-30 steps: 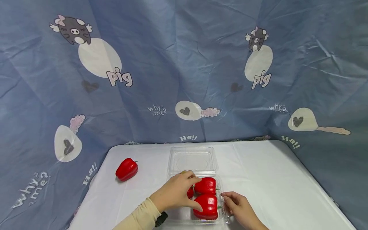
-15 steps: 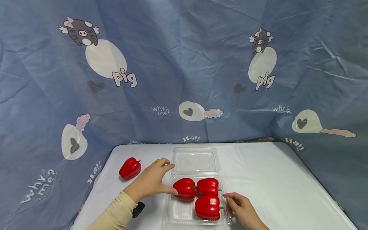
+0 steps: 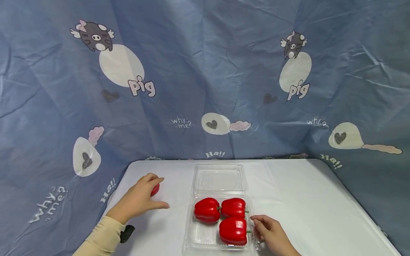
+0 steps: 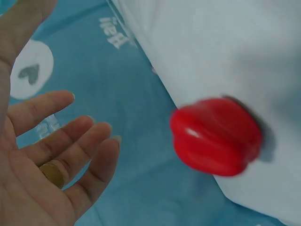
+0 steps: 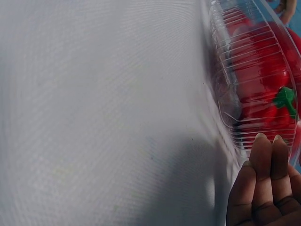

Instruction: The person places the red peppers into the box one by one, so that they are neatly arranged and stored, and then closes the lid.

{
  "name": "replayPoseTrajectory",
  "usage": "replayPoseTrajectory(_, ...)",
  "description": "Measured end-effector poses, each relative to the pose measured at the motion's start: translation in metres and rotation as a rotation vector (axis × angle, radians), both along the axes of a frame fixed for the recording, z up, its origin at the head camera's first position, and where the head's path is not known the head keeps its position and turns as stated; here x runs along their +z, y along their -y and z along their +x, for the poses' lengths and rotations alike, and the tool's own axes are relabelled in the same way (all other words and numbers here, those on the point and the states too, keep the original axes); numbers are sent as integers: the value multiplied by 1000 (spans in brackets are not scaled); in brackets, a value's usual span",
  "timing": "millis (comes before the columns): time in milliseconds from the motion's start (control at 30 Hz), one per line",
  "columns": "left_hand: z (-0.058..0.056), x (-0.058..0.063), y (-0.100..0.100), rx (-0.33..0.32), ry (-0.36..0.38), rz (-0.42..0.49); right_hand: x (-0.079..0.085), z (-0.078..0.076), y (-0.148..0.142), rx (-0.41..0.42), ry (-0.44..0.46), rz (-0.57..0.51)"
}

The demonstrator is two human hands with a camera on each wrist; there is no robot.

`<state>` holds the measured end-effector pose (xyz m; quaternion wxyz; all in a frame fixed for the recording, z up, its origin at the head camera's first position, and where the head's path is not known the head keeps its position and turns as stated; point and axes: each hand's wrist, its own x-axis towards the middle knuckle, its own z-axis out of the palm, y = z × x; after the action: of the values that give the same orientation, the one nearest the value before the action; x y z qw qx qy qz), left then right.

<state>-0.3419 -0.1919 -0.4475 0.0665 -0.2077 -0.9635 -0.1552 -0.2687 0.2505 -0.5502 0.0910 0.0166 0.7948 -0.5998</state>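
Observation:
My left hand [image 3: 136, 199] reaches over the left of the table, fingers and thumb spread apart with nothing between them. Partly behind its fingers lies a red bell pepper [image 3: 155, 189]; the left wrist view shows the whole bell pepper [image 4: 216, 136] apart from the hand [image 4: 56, 155]. A clear plastic clamshell container [image 3: 201, 238] stands with its lid folded back. Inside are three red bell peppers: rear left [image 3: 207, 210], rear right [image 3: 233, 207] and front right [image 3: 233, 231]. My right hand [image 3: 272, 233] holds the container's right rim, fingertips [image 5: 261, 139] against the ribbed outer wall.
The container's hinged lid [image 3: 219, 179] lies flat behind the base. White cloth covers the table [image 3: 304, 199], and a blue patterned curtain [image 3: 179, 71] rises around its back and sides. A dark strap [image 3: 127, 234] sits at the left wrist.
My left hand has moved from the container leftwards to the lone bell pepper. It let go of the rear left bell pepper, which rests in the container. The right hand stays at the rim.

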Motion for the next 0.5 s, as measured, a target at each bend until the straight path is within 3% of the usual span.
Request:
replayPoseTrajectory(167, 1, -2, 18, 65, 15, 35, 1, 0, -2, -4, -6, 5)
replayPoseTrajectory(500, -4, -7, 35, 147, 44, 81, -2, 0, -3, 0, 5, -7)
